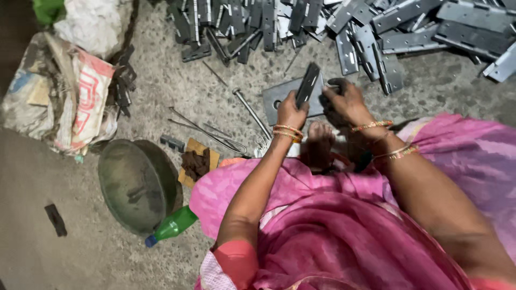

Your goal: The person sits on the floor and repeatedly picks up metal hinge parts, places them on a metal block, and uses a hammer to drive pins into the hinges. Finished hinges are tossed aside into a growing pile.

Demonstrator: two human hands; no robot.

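A dark metal hinge leaf (308, 85) is held upright in the left hand (291, 111), whose fingers are closed around its lower end, above a flat grey steel plate (279, 96) with a hole that lies on the concrete floor (161, 91). The right hand (345, 103) is curled just beside it, closed on a small dark part (336, 84) at the plate's right edge; what that part is cannot be told. A bare foot (321, 140) is set just below the plate, between the wrists. Directly beyond the plate a wide heap of grey hinge leaves (376, 32) is spread along the top edge, leaving only a narrow strip of bare floor. To the left of the plate a long steel pin (251, 113) and bent wire rods (207, 131) are laid, with open floor above them. Farther left a round metal pan (137, 182), a green plastic bottle (172, 225) touching its rim, a cardboard scrap with dark pieces (198, 161) and filled sacks (64, 91) are seen.
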